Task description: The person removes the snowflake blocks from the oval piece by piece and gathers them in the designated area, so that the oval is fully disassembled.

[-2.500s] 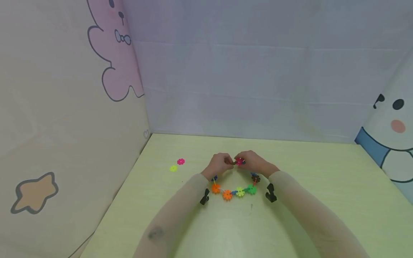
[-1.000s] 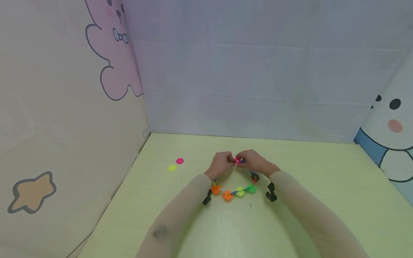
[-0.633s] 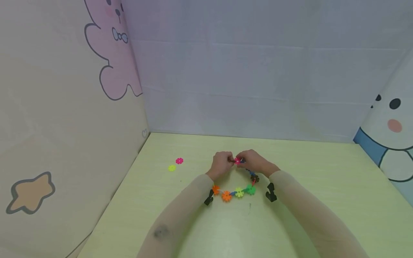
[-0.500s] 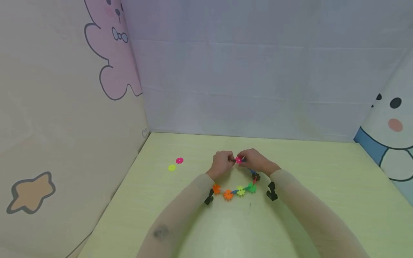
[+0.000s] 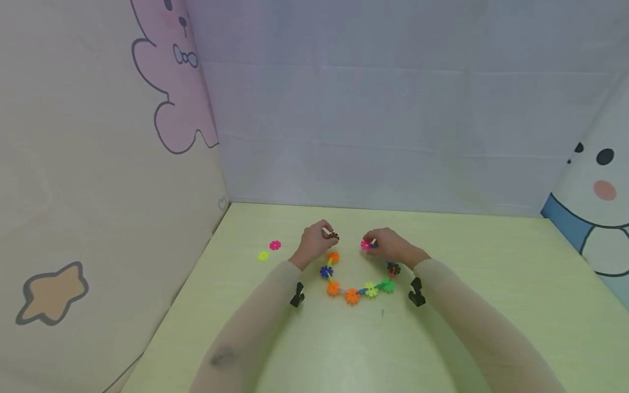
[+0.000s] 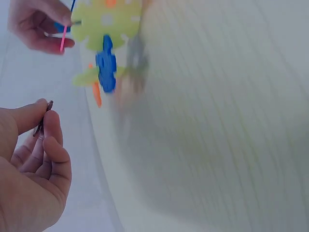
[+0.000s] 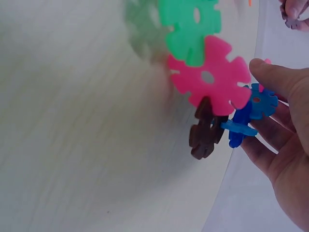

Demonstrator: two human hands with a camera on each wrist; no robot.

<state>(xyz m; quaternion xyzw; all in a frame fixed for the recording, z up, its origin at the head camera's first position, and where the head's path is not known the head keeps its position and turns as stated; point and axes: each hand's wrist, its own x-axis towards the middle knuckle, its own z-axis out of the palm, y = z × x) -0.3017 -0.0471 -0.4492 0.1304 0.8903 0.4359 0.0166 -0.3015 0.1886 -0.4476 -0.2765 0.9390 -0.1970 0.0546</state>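
Note:
My left hand (image 5: 312, 243) pinches a brown notched flower disc (image 6: 43, 118) between thumb and fingertip, raised off the table. To its right, my right hand (image 5: 390, 244) holds a pink notched disc (image 5: 365, 245) at one end of a chain of interlocked discs. The chain curves toward me in a U on the table, through a brown disc (image 5: 393, 268), a green disc (image 5: 388, 285) and an orange disc (image 5: 352, 296). Its other end, an orange disc (image 5: 333, 257), lies just below my left hand. Blue discs (image 7: 263, 100) sit against my right fingers in the right wrist view.
A loose pink disc (image 5: 275, 245) and a loose yellow disc (image 5: 263, 255) lie on the pale table (image 5: 491, 284) at the left. Cloth-covered walls (image 5: 393, 136) rise behind the table and along its left side.
My left hand has drawn away to the left with the brown disc, apart from the pink one it met before. The chain's left end is now uncovered. My right hand has barely moved.

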